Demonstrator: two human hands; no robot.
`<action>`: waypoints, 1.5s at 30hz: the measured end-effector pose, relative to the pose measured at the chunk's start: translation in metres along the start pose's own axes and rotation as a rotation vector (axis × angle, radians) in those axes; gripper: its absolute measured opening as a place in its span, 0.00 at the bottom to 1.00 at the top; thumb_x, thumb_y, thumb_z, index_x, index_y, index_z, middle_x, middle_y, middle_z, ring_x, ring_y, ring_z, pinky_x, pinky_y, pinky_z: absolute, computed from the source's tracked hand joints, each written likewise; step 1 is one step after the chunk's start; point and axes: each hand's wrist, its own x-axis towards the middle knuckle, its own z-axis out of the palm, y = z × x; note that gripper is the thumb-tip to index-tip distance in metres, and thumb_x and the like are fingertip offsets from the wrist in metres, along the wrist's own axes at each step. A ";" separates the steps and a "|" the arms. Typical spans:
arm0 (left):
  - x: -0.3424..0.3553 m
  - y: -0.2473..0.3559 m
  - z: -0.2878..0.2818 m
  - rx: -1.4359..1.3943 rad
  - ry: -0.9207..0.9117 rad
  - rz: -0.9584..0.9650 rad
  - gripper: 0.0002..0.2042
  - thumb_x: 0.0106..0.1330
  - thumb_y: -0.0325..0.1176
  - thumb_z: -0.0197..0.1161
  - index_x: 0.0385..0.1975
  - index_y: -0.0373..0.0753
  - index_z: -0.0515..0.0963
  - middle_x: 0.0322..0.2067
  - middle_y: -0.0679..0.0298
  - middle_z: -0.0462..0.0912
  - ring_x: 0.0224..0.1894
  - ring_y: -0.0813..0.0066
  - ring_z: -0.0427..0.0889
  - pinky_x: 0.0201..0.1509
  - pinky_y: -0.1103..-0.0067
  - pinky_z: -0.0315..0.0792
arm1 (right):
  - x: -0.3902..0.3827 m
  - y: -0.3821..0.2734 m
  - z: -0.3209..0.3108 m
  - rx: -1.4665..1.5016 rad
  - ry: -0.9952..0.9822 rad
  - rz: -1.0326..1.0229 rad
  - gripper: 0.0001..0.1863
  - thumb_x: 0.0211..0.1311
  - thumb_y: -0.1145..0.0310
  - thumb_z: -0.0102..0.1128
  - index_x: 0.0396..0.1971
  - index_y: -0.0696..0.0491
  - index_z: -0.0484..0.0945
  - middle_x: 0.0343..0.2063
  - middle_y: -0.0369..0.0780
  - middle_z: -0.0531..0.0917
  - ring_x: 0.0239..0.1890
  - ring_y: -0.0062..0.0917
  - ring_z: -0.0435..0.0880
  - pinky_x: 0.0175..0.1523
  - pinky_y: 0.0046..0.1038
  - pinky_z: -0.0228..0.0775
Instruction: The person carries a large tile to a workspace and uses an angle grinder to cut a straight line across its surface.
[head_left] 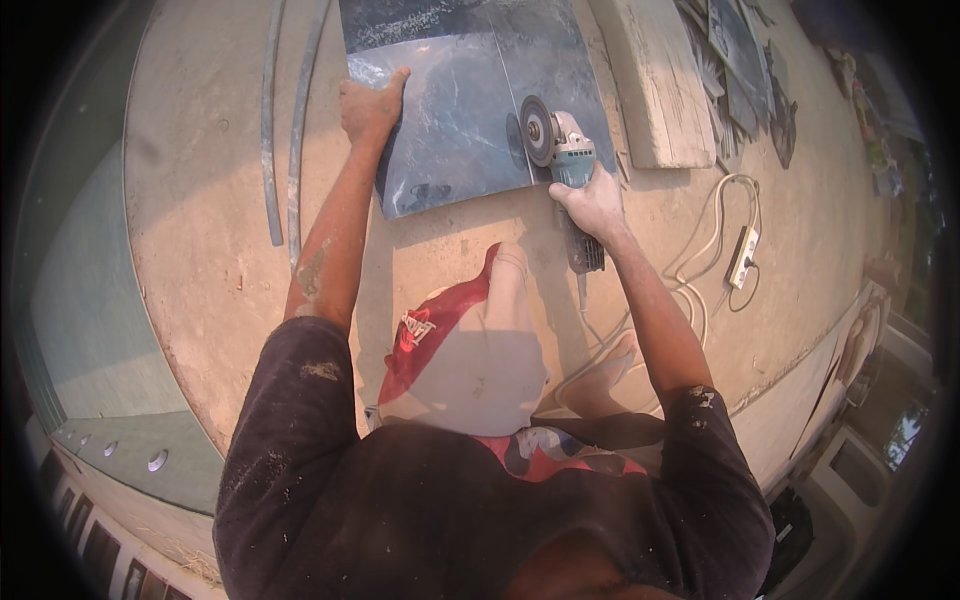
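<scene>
A dark, glossy stone-look tile lies on the floor in front of me, dusty, with a thin pale line across it from the far side towards the near edge. My left hand grips its left edge, thumb over the top and fingers partly hidden. In my right hand is an angle grinder, held around its teal body. Its round disc stands upright near the pale line, close to the tile's near right corner. Whether the disc touches the tile I cannot tell.
A thick pale wooden beam lies right of the tile, with broken pieces beyond it. Cables loop around a white power strip at right. Two thin grey strips lie at left. My bare foot rests near the cables.
</scene>
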 end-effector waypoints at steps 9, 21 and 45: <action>0.004 -0.004 0.003 0.000 0.037 0.019 0.53 0.50 0.69 0.73 0.56 0.18 0.68 0.51 0.34 0.80 0.56 0.39 0.82 0.61 0.58 0.74 | 0.006 -0.008 0.002 0.017 0.044 -0.021 0.34 0.47 0.57 0.71 0.50 0.66 0.77 0.41 0.54 0.87 0.47 0.42 0.88 0.54 0.38 0.78; 0.001 0.000 -0.001 0.022 0.000 0.006 0.51 0.52 0.68 0.72 0.55 0.18 0.68 0.53 0.35 0.78 0.56 0.42 0.81 0.59 0.58 0.76 | 0.024 -0.009 0.003 -0.028 0.043 -0.031 0.39 0.45 0.53 0.73 0.51 0.69 0.75 0.43 0.60 0.86 0.49 0.48 0.87 0.56 0.40 0.78; 0.001 0.000 0.000 0.006 0.006 0.018 0.51 0.53 0.67 0.73 0.54 0.18 0.68 0.52 0.35 0.77 0.55 0.40 0.81 0.58 0.58 0.76 | 0.046 -0.016 0.005 -0.022 0.072 -0.079 0.33 0.47 0.56 0.72 0.50 0.65 0.79 0.43 0.55 0.87 0.49 0.45 0.87 0.57 0.39 0.77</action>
